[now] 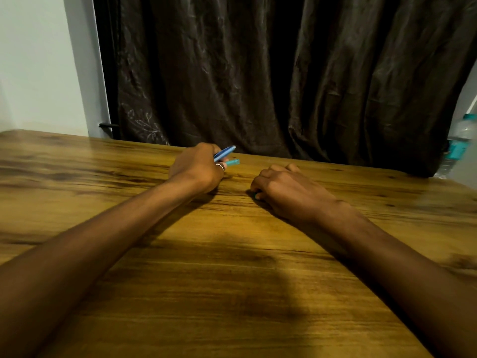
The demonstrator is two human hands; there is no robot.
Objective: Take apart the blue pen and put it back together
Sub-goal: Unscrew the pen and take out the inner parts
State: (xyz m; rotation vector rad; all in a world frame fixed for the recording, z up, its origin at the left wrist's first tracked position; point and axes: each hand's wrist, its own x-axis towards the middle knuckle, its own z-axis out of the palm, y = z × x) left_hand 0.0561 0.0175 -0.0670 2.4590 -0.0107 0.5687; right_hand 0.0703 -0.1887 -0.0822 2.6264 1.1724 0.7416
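My left hand (197, 167) rests on the wooden table (232, 267) and is closed around two pen parts. A blue barrel (225, 152) sticks out up and to the right between the fingers. Just below it a lighter teal piece (233, 162) pokes out by the ringed finger. My right hand (281, 188) lies knuckles-up on the table to the right, fingers curled under. A small teal bit (256, 195) shows at its near-left edge under the fingers; the rest of it is hidden.
A dark curtain (271, 73) hangs right behind the table's far edge. A clear water bottle (458, 146) with a teal label stands at the far right. A pale wall (33, 63) is at the left.
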